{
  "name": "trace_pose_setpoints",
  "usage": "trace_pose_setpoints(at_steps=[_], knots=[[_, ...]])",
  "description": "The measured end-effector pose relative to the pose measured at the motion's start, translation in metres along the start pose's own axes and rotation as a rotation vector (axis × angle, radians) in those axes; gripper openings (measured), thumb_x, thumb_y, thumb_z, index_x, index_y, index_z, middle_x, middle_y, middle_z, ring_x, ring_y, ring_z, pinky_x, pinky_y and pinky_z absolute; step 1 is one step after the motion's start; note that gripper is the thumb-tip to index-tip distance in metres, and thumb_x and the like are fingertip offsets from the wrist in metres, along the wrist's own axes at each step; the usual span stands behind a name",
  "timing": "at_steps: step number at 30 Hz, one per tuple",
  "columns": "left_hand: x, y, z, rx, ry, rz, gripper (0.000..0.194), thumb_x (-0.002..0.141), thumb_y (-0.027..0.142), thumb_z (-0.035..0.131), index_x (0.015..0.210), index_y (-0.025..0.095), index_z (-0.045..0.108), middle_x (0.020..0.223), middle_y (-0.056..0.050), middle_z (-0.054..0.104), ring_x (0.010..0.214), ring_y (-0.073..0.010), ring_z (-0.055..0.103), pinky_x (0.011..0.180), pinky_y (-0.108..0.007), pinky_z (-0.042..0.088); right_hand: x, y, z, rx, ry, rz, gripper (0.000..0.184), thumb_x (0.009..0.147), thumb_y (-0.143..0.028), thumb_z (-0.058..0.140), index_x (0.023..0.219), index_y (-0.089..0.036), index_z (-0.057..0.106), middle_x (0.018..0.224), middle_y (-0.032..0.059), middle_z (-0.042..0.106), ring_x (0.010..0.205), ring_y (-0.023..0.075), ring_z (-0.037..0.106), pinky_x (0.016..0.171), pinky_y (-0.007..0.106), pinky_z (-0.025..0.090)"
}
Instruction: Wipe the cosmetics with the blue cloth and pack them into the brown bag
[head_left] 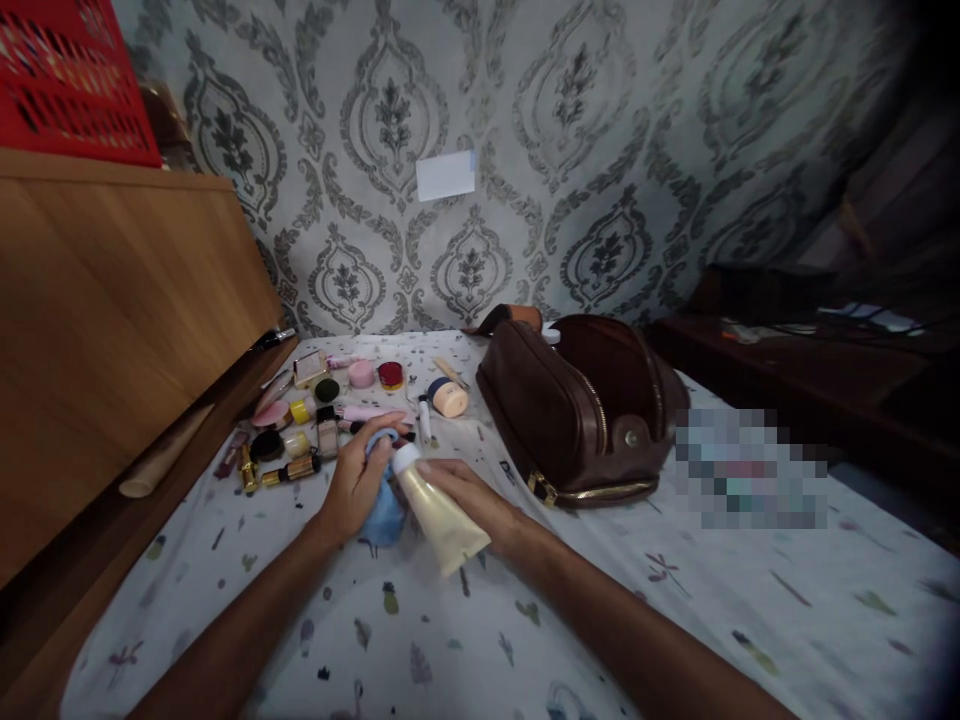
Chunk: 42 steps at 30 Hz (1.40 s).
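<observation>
While the left hand (354, 485) is curled closed around a soft blue cloth (384, 518), the right hand (474, 500) firmly clasps a pale-gold, white-capped plastic tube (441, 515), left of an open brown leather bag (534, 400) and nearer.

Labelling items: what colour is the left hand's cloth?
The cloth is blue, as the head view shows.

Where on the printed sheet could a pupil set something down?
The sheet lies bare between the left forearm and right forearm, and between the right forearm and brown zippered bag. Cosmetics crowd the area between the wooden cabinet and bag.
</observation>
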<state>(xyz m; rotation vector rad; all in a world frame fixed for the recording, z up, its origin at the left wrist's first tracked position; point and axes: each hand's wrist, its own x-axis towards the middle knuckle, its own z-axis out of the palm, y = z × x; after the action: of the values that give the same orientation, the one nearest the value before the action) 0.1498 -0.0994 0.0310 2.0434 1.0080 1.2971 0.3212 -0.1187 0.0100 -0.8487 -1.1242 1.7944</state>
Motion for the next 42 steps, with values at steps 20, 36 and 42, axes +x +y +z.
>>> trace_pose_setpoints(at_steps=[20,36,42], knots=[[0.002,0.006,0.002,-0.285,-0.362,-0.399,0.047,0.081,0.064,0.058,0.075,0.017,0.056,0.066,0.003,0.051,0.062,-0.0126,0.045,0.057,-0.024,0.038,-0.004,-0.004,-0.009,-0.39,-0.412,0.011,0.054,0.067,-0.064,0.077,0.079,-0.012,0.066,0.069,-0.0023,0.056,0.063,0.0096,0.048,0.057,0.023,0.036],[-0.004,0.011,-0.002,-0.098,-0.238,-0.105,0.038,0.095,0.05,0.047,0.072,0.02,0.047,0.068,0.004,0.042,0.064,-0.0127,0.042,0.061,-0.024,0.037,-0.007,0.002,-0.006,-0.022,-0.202,0.137,0.054,0.063,-0.061,0.082,0.08,-0.013,0.065,0.066,-0.0019,0.06,0.058,0.0102,0.054,0.056,0.022,0.038],[-0.003,0.004,0.003,-0.118,-0.101,-0.199,0.046,0.097,0.06,0.04,0.087,0.019,0.059,0.074,0.0,0.056,0.069,-0.016,0.051,0.066,-0.027,0.042,-0.004,0.0,-0.007,0.05,-0.25,0.071,0.049,0.068,-0.055,0.082,0.087,-0.013,0.067,0.077,0.0016,0.066,0.067,0.0121,0.06,0.061,0.023,0.043]])
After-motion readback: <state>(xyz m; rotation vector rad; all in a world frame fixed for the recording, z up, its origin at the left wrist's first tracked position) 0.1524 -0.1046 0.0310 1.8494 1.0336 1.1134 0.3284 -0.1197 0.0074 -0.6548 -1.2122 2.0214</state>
